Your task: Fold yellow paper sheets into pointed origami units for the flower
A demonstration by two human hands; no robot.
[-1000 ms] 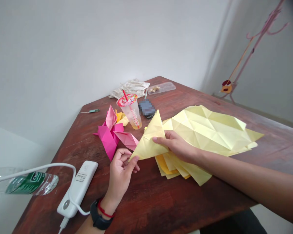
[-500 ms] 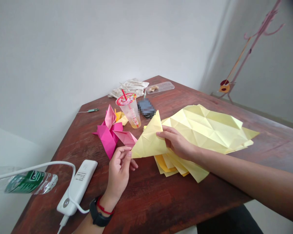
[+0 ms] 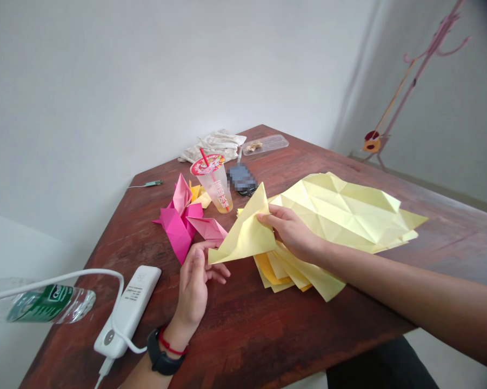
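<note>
My right hand (image 3: 294, 229) pinches a pale yellow sheet of folded paper (image 3: 245, 235) near its upper right edge. The sheet is creased and raised above the table, with one point upward and one pointing left. My left hand (image 3: 195, 281) is at that left corner, its thumb up and apart from the fingers. The paper's corner lies over the fingers, partly hiding them; I cannot tell if they touch it. Beyond my left hand are a magenta folded paper piece (image 3: 178, 229) and a pink folded paper piece (image 3: 208, 229).
Creased yellow sheets (image 3: 340, 210) lie stacked at right. A plastic cup (image 3: 218, 189) with a red straw stands behind the folded paper, by a blurred dark device (image 3: 242, 179). At left are a white power bank (image 3: 129, 310) with a cable and a plastic bottle (image 3: 40, 300).
My left thumb has come off the paper's left corner and the fingers have opened. The sheet's left part now bends and tilts, while my right hand keeps its pinch.
</note>
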